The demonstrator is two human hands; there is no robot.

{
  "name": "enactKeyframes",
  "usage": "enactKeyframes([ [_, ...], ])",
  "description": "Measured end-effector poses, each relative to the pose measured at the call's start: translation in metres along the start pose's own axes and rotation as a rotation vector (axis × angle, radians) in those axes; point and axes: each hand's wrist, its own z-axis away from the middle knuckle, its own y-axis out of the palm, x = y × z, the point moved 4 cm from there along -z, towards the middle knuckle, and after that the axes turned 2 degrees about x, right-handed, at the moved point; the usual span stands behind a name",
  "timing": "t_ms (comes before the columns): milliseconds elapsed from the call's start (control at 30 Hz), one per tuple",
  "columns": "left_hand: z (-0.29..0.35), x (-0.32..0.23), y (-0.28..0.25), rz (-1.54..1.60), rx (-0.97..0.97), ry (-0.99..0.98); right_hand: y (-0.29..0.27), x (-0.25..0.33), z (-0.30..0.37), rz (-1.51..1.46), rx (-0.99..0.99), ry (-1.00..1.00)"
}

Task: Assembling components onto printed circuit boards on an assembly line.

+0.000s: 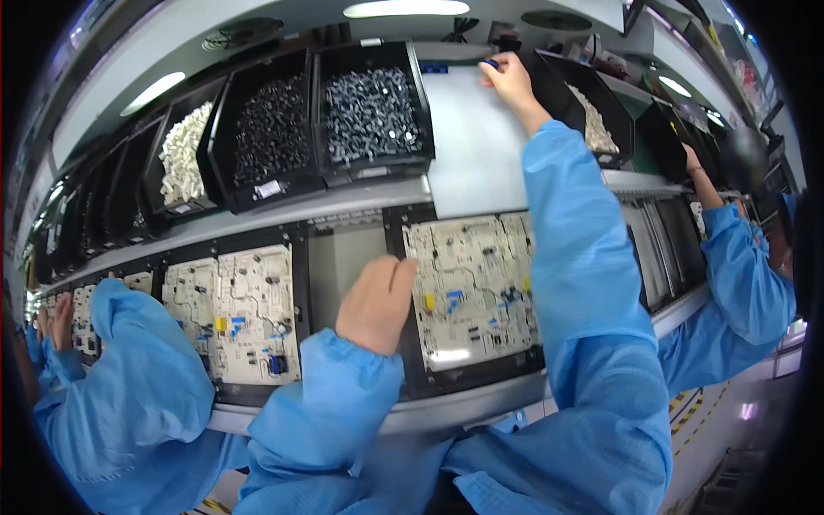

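My right hand (pixel 508 79) is stretched out over the far end of a white sheet (pixel 468 137). Its thumb and fingers pinch a small dark blue component (pixel 491 63). A short row of similar blue components (pixel 435 69) lies on the sheet, left of that hand. My left hand (pixel 378 302) is closed, its fingers curled down at the left edge of a pale circuit board (pixel 468 330). The fingertips are hidden, so whether they hold anything does not show. Yellow, blue and black parts stand on the board, which sits in a black frame; my right forearm covers its right side.
Black bins of grey parts (pixel 373 116), black parts (pixel 272 129) and white parts (pixel 184 159) stand at the back left. Another bin of white parts (pixel 592 120) stands right of my right arm. Co-workers' blue sleeves (pixel 142 378) (pixel 742 275) flank me along the line; another board (pixel 256 309) lies left.
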Motion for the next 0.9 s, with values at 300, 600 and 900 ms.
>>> enactKeyframes([
  [300,0.001,0.007,0.0,0.187,-0.015,-0.049,-0.053,0.19,0.213,0.14,0.47,-0.498],
  [600,-0.002,0.008,0.011,0.191,0.072,-0.101,-0.088,0.221,0.263,0.19,0.471,-0.405],
  [900,-0.005,0.015,0.017,0.213,0.102,-0.123,-0.099,0.22,0.287,0.213,0.499,-0.373],
])
